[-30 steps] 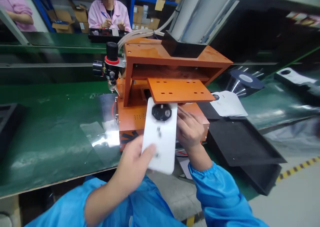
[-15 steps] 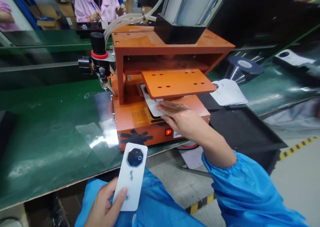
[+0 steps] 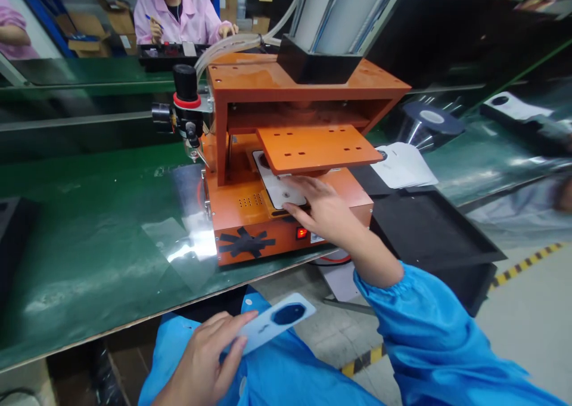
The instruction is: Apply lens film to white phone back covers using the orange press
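My left hand [image 3: 205, 361] holds a white phone back cover [image 3: 272, 325] with a dark octagonal camera ring, tilted almost flat over my lap in front of the bench edge. My right hand [image 3: 324, 212] rests with its fingers on a second white back cover [image 3: 279, 185] that lies in the nest of an orange press fixture [image 3: 250, 209], under the fixture's orange upper plate [image 3: 317, 148]. Both sleeves are blue.
The fixture stands on a green conveyor belt [image 3: 89, 227]. A black regulator with a red ring [image 3: 185, 105] sits at its left. Black trays [image 3: 429, 227] and white covers [image 3: 402, 164] lie to the right. A person in pink [image 3: 179, 18] works across the belt.
My left hand has lowered its cover toward my lap and turned it nearly flat. My right hand has stayed on the cover in the fixture, sliding slightly toward the front.
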Motion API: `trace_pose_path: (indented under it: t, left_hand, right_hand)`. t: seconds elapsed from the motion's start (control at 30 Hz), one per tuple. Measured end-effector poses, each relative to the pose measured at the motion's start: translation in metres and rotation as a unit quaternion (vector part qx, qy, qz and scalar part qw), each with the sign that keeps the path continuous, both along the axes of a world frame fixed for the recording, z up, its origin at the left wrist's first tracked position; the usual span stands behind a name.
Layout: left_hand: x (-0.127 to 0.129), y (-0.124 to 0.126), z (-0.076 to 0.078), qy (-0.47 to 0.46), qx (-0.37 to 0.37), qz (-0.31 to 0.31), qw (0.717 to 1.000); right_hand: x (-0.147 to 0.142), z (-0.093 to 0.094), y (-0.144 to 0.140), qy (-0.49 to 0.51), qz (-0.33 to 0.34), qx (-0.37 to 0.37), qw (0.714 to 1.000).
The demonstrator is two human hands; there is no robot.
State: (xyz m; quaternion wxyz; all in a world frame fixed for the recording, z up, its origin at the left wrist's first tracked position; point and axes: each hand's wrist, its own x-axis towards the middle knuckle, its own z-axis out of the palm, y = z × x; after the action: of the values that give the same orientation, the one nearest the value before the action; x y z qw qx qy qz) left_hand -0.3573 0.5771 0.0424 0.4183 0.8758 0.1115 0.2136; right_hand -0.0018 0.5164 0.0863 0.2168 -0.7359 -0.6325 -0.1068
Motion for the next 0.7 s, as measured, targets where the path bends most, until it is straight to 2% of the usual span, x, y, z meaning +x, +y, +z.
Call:
trace_pose_path:
  t: [0.13,0.23,0.33,0.43,0.53,0.63,0.7]
  left_hand:
    - [0.009,-0.001,-0.001,-0.010,0.052,0.011,0.999]
    - [0.018,0.004,0.001,-0.013,0.083,0.000,0.996]
    - [0.028,0.010,0.005,-0.027,0.161,0.027,0.986]
    - [0.037,0.015,0.004,-0.015,0.263,0.075,0.962]
    - [0.044,0.019,0.000,0.008,0.307,0.073,0.949]
    - [0.051,0.024,-0.004,0.013,0.332,0.069,0.941]
    - [0.056,0.029,-0.005,0.007,0.354,0.075,0.932]
  right_hand:
    - [-0.022,-0.021,-0.012,0.001,-0.100,0.087,0.991]
    - [-0.035,-0.026,-0.012,-0.003,-0.105,0.092,0.990]
    - [-0.044,-0.029,-0.018,-0.018,-0.116,0.098,0.988]
    - [-0.049,-0.044,-0.044,-0.060,-0.154,0.175,0.970]
    - [-0.043,-0.074,-0.081,-0.085,-0.222,0.246,0.940]
    - [-0.026,-0.099,-0.111,-0.086,-0.292,0.220,0.927]
    - [-0.016,-0.107,-0.121,-0.082,-0.300,0.202,0.929]
